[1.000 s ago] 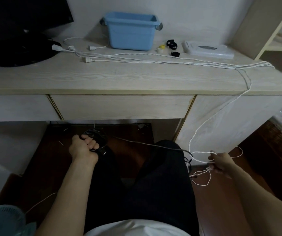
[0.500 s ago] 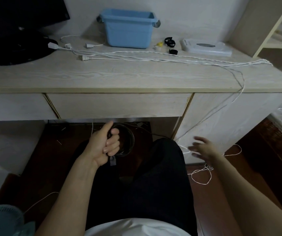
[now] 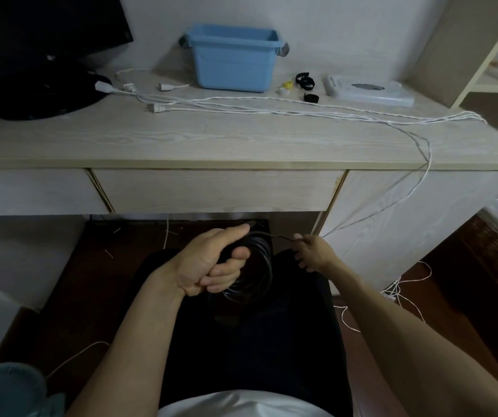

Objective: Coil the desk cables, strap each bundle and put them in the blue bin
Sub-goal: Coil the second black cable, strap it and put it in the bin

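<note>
My left hand (image 3: pixel 214 263) grips a coil of black cable (image 3: pixel 259 275) above my lap, below the desk edge. My right hand (image 3: pixel 312 251) pinches the loose end of that black cable just right of the coil. The blue bin (image 3: pixel 232 60) stands at the back of the desk (image 3: pixel 181 139). White cables (image 3: pixel 271 108) lie stretched across the desktop and drop over its right front edge to the floor. Black straps (image 3: pixel 305 80) lie to the right of the bin.
A black monitor base (image 3: pixel 46 97) sits at the desk's back left. A white flat box (image 3: pixel 368 91) lies at the back right. Loose white cable (image 3: pixel 398 291) is tangled on the floor by the desk's right pedestal. A shelf unit stands at far right.
My left hand lifted the black coil up and toward the middle. My right hand let go of the white cable on the floor side and moved left to take the black cable's end.
</note>
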`<state>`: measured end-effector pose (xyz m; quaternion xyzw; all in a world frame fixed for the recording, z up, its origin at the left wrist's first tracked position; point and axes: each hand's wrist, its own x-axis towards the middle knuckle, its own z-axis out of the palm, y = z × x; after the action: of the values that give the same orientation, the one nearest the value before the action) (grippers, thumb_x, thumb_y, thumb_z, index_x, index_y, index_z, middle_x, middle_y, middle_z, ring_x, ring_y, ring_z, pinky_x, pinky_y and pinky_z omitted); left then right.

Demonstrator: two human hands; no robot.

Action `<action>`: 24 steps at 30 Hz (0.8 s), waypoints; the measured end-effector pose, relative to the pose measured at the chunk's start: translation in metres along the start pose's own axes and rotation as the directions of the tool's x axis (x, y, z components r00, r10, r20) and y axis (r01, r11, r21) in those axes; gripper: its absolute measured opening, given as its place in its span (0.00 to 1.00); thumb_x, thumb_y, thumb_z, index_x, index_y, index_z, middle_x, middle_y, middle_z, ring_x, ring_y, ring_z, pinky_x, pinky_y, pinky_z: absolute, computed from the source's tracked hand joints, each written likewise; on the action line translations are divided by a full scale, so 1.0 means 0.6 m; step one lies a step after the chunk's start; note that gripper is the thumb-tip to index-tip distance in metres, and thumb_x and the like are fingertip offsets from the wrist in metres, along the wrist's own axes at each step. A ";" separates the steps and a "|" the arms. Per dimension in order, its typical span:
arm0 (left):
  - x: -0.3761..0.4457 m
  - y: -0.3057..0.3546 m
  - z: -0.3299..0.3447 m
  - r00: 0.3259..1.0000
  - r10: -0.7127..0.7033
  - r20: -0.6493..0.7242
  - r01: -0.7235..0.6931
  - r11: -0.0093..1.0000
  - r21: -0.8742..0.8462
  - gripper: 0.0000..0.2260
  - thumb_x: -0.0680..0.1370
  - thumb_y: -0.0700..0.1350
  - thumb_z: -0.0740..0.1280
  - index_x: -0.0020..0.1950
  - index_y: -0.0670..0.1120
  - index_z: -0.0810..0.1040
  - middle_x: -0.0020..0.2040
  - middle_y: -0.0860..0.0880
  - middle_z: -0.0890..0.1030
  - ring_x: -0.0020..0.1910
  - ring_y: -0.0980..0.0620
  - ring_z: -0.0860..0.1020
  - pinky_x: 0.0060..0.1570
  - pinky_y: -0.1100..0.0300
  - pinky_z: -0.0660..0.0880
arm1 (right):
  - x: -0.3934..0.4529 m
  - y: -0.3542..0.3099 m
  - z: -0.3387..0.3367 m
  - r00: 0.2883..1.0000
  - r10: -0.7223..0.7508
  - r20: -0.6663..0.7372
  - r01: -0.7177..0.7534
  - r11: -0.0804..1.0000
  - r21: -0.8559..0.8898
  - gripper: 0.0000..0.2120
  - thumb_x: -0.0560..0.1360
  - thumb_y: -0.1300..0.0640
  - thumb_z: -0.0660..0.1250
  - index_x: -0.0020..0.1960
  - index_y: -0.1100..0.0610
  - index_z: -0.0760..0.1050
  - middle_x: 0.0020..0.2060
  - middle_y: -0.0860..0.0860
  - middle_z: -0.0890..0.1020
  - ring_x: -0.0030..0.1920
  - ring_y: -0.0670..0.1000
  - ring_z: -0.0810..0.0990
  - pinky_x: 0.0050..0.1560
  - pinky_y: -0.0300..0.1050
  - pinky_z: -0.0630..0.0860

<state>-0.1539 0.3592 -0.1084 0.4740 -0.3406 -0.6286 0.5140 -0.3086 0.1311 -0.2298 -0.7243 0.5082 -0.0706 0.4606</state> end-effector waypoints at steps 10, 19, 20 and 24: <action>0.024 -0.001 -0.013 0.759 0.197 -0.621 -0.352 0.926 -0.137 0.22 0.84 0.56 0.54 0.33 0.48 0.69 0.20 0.51 0.60 0.16 0.55 0.57 0.17 0.64 0.56 | 0.065 0.151 -0.180 0.809 0.385 -0.444 -0.317 0.922 0.222 0.24 0.79 0.44 0.61 0.47 0.67 0.77 0.41 0.64 0.83 0.32 0.60 0.80 0.38 0.53 0.79; 0.036 -0.018 -0.022 0.686 0.070 -0.724 -0.285 0.942 -0.179 0.21 0.83 0.55 0.56 0.34 0.47 0.70 0.21 0.52 0.61 0.17 0.55 0.57 0.18 0.63 0.55 | 0.034 0.138 -0.267 0.783 0.427 -0.452 -0.351 0.903 0.247 0.39 0.78 0.32 0.51 0.58 0.69 0.73 0.53 0.65 0.77 0.43 0.63 0.80 0.41 0.50 0.76; 0.037 -0.019 -0.022 0.676 0.059 -0.735 -0.284 0.941 -0.186 0.21 0.83 0.55 0.56 0.34 0.47 0.70 0.22 0.52 0.61 0.17 0.55 0.57 0.18 0.63 0.55 | 0.030 0.136 -0.269 0.792 0.446 -0.417 -0.328 0.887 0.325 0.33 0.79 0.36 0.56 0.55 0.68 0.74 0.46 0.62 0.77 0.36 0.60 0.78 0.33 0.47 0.77; 0.041 -0.021 -0.024 0.664 -0.008 -0.747 -0.199 0.962 -0.188 0.20 0.83 0.54 0.56 0.34 0.47 0.70 0.21 0.52 0.62 0.17 0.55 0.58 0.18 0.63 0.55 | 0.002 0.126 -0.278 0.761 0.413 -0.501 -0.188 0.879 0.438 0.20 0.81 0.48 0.61 0.39 0.61 0.78 0.35 0.56 0.84 0.26 0.55 0.81 0.36 0.44 0.82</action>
<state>-0.1449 0.3395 -0.1307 0.5999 -0.0437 -0.3917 0.6963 -0.4537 0.0262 -0.1917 -0.4770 0.7134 -0.3041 0.4136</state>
